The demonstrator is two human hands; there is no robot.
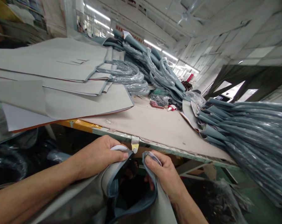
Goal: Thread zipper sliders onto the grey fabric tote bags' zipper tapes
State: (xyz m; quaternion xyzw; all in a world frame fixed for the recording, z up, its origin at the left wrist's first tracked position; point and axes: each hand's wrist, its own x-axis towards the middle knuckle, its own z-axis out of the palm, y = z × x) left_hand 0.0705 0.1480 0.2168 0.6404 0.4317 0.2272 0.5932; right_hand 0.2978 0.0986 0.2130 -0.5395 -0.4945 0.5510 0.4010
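A grey fabric piece (pixel 89 199) with a blue-grey inner side hangs in front of the table edge, its upper rim spread into an open curve. My left hand (pixel 96 157) pinches one end of that rim between thumb and fingers. Across a small gap, my right hand (pixel 165 172) grips the other end, thumb on top. Between the two ends, a small yellow and clear tab (pixel 135 144) sits at the table's edge. The lower part of the fabric runs out of view.
On the table (pixel 154 119) lie stacked grey panels (pixel 49 62) at left, plastic-wrapped blue-grey tubing (pixel 133 74) behind, and a small red and white bottle (pixel 172 107). Long wrapped bundles (pixel 255 133) hang over the right side. Plastic bags (pixel 224 199) lie below.
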